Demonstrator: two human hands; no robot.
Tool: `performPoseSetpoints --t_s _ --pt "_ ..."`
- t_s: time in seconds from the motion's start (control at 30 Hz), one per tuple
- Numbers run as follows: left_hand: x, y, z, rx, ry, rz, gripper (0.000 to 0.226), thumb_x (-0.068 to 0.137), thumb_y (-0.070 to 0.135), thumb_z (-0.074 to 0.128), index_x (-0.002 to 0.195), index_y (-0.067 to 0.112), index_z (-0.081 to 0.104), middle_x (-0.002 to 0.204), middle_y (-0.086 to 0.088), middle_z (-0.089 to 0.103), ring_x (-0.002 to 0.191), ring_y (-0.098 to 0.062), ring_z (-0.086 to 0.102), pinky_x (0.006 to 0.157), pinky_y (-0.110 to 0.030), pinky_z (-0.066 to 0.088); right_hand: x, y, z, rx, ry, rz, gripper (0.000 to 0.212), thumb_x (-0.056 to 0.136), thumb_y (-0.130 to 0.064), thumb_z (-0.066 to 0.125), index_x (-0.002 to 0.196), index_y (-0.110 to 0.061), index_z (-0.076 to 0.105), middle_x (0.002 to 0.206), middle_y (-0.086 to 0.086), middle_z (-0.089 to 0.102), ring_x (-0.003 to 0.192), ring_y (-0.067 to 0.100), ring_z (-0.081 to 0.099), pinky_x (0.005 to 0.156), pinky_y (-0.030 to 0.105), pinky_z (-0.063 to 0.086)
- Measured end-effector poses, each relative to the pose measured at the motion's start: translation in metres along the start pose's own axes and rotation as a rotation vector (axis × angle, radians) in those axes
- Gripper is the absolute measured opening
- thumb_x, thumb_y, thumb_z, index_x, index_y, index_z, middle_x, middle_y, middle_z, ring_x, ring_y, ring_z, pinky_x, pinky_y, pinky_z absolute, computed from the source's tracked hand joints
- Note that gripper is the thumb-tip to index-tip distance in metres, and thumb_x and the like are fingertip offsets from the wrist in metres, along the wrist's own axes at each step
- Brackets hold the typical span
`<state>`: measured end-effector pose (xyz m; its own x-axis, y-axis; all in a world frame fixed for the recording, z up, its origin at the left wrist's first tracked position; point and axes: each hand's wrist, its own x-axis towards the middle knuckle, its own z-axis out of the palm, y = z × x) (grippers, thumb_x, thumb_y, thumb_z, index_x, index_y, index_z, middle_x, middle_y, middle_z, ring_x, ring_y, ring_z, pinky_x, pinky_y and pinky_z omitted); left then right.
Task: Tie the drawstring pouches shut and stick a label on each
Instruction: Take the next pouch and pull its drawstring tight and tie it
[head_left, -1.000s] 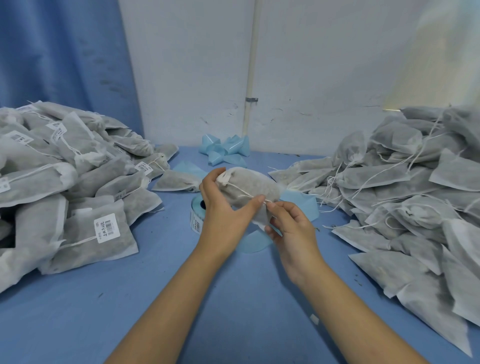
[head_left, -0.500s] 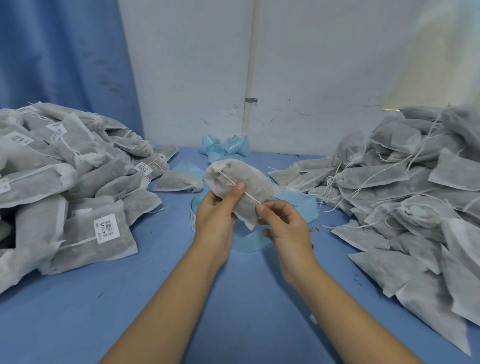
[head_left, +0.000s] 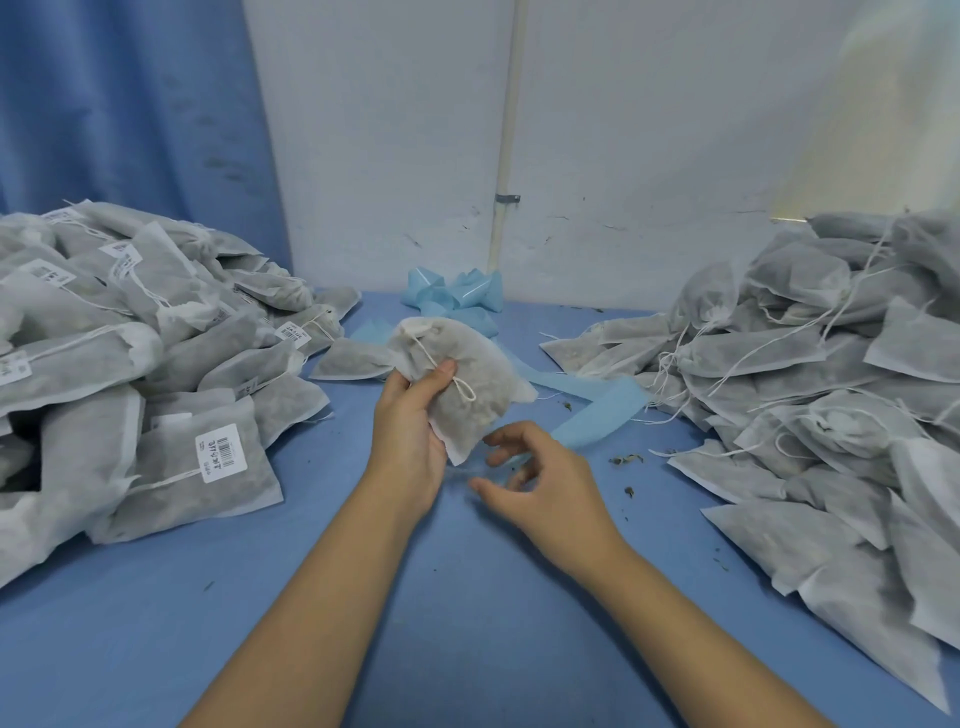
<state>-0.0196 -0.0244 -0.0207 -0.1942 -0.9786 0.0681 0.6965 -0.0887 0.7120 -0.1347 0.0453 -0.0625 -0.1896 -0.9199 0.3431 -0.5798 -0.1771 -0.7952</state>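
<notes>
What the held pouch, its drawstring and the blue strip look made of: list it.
The pouch: thin matte grey-white non-woven fabric, probably; dark filling shows through it. The drawstring: thin white cord, cotton-like, holding a knot. The blue strip: smooth paper or film, uncertain which; it curls in flat bands.

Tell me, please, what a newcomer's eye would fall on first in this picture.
First come two big heaps of grey fabric pouches on the blue table: the left heap carries white barcode labels, while the right heap shows none. Between them, the left hand grips one grey drawstring pouch whose white string is knotted, and the right hand hovers open just below it.
</notes>
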Motion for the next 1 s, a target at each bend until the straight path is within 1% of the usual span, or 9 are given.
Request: performPoseSetpoints --t_s 0.1,0.23,0.3,0.4,0.5,0.6,0.77,0.87,1.0 --pt "0.000 0.003 -0.003 0.065 -0.028 -0.030 0.021 0.088 -0.001 0.052 0.094 0.015 0.064 0.083 -0.001 0.070 0.076 -0.015 0.067 0.062 -0.025 0.056 0.002 0.010 -0.005 -0.152 0.045 -0.055 0.012 0.084 -0.019 0.070 0.091 -0.027 0.066 0.091 -0.011 0.063 0.073 0.007 0.055 0.069 0.020 0.044" --pt "0.002 0.000 -0.013 0.443 -0.025 0.014 0.033 0.075 -0.012 0.047 0.069 0.014 0.066 0.064 0.003 0.066 0.062 -0.012 0.060 0.060 -0.020 0.047 0.008 0.020 -0.013 -0.175 0.163 -0.040 0.009 0.092 -0.017 0.060 0.086 -0.024 0.062 0.096 -0.011 0.056 0.077 0.005 0.052 0.069 0.022 0.041" --pt "0.002 -0.002 -0.016 0.603 -0.071 0.038 0.038 0.068 -0.017 0.043 0.068 0.013 0.066 0.059 0.007 0.065 0.056 -0.007 0.059 0.053 -0.012 0.045 0.010 0.024 -0.017 -0.207 0.194 -0.015 0.006 0.093 -0.018 0.058 0.089 -0.020 0.062 0.104 -0.012 0.051 0.074 0.007 0.052 0.073 0.029 0.045" --pt "-0.001 -0.007 -0.021 0.835 -0.199 0.060 0.037 0.063 -0.009 0.046 0.075 0.019 0.067 0.068 0.016 0.065 0.070 -0.006 0.061 0.062 -0.014 0.047 0.010 0.026 -0.017 -0.224 0.222 -0.013 0.007 0.094 -0.016 0.056 0.091 -0.017 0.063 0.115 -0.010 0.045 0.070 0.013 0.055 0.076 0.041 0.049" --pt "-0.003 -0.017 -0.028 0.961 -0.258 0.114 0.031 0.063 0.002 0.047 0.061 0.029 0.062 0.072 0.018 0.061 0.078 -0.011 0.055 0.074 -0.028 0.041 0.009 0.025 -0.017 -0.213 0.273 -0.029 0.008 0.094 -0.015 0.056 0.091 -0.017 0.063 0.120 -0.010 0.039 0.073 0.010 0.055 0.075 0.039 0.049" --pt "-0.004 -0.021 -0.031 1.001 -0.252 0.114 0.018 0.054 0.011 0.043 0.048 0.026 0.051 0.058 0.016 0.049 0.065 -0.012 0.044 0.068 -0.032 0.033 0.008 0.023 -0.017 -0.179 0.315 -0.056 0.009 0.094 -0.014 0.057 0.094 -0.020 0.063 0.122 -0.010 0.036 0.080 0.000 0.054 0.073 0.027 0.048" --pt "-0.009 -0.022 -0.030 0.847 -0.274 0.098 0.017 0.051 0.009 0.045 0.060 0.015 0.058 0.065 0.015 0.052 0.066 -0.006 0.048 0.067 -0.022 0.035 0.005 0.016 -0.014 0.005 0.437 -0.079 0.030 0.090 -0.006 0.060 0.111 -0.025 0.050 0.113 -0.004 0.046 0.084 0.000 0.055 0.070 0.011 0.046" --pt "-0.013 -0.022 -0.029 0.780 -0.290 0.103 0.016 0.051 0.007 0.045 0.061 0.009 0.057 0.068 0.008 0.054 0.067 -0.007 0.049 0.066 -0.018 0.038 0.004 0.017 -0.012 0.035 0.305 -0.008 0.025 0.091 -0.007 0.060 0.110 -0.022 0.053 0.107 -0.002 0.061 0.088 -0.001 0.059 0.079 0.013 0.048" --pt "-0.016 -0.023 -0.028 0.736 -0.316 0.083 0.023 0.050 0.006 0.046 0.064 0.012 0.063 0.067 0.012 0.061 0.067 -0.003 0.056 0.065 -0.012 0.043 0.004 0.018 -0.012 0.004 0.190 -0.004 0.033 0.093 -0.007 0.058 0.125 -0.015 0.056 0.117 -0.009 0.060 0.107 0.006 0.058 0.094 0.014 0.042"
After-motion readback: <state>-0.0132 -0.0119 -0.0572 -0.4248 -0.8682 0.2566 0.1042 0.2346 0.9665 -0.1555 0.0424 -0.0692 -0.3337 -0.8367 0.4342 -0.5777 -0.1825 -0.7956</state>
